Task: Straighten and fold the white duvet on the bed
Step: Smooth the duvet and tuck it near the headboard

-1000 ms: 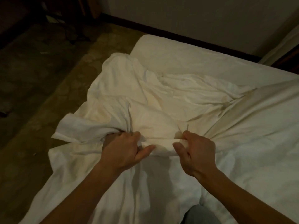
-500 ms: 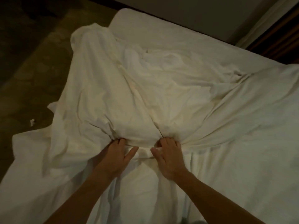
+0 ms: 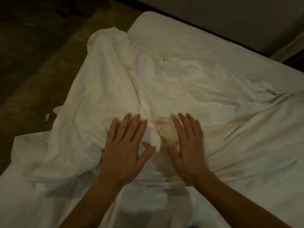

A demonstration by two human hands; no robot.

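Note:
The white duvet lies crumpled across the bed, bunched in ridges that run from the far left corner toward me. Part of it hangs off the bed's left side over the floor. My left hand lies flat with fingers spread on the duvet's near bunched edge. My right hand is flat beside it, fingers straight, a narrow fold of cloth between the two hands. Both hands are slightly blurred. Neither hand holds any cloth.
The mattress with its white sheet shows bare at the far end, next to a wall with a dark skirting. Patterned carpet floor lies to the left, with a small white scrap on it.
Both hands let go of the bunched duvet edge they were gripping and now lie flat and spread on it. The duvet has been drawn out longer toward me.

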